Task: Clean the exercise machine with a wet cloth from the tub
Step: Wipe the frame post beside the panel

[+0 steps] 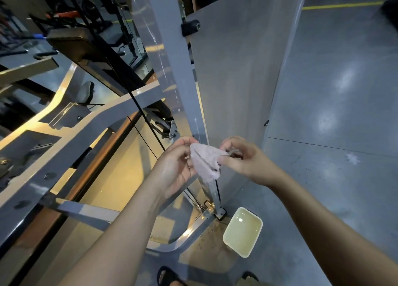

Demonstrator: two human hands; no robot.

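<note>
L hand (174, 169) + R hand (243, 156) both pinching cloth (204, 163), centre | tub (243, 232) on floor, 5 o'clock | machine frame (172, 55) 12 o'clock

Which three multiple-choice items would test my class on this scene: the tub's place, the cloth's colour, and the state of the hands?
1. Where is the tub?
A. On the floor, by the foot of the machine's post
B. On a seat pad
C. On a shelf

2. What colour is the cloth?
A. Dark blue
B. Pale, whitish
C. Black

3. How is the cloth held?
A. It lies in the tub
B. It hangs over a bar
C. Between the left hand and the right hand

Answers:
1 A: the tub stands on the grey floor beside the post's base.
2 B: its fluffy surface looks pale.
3 C: fingers of both hands pinch it.
</note>
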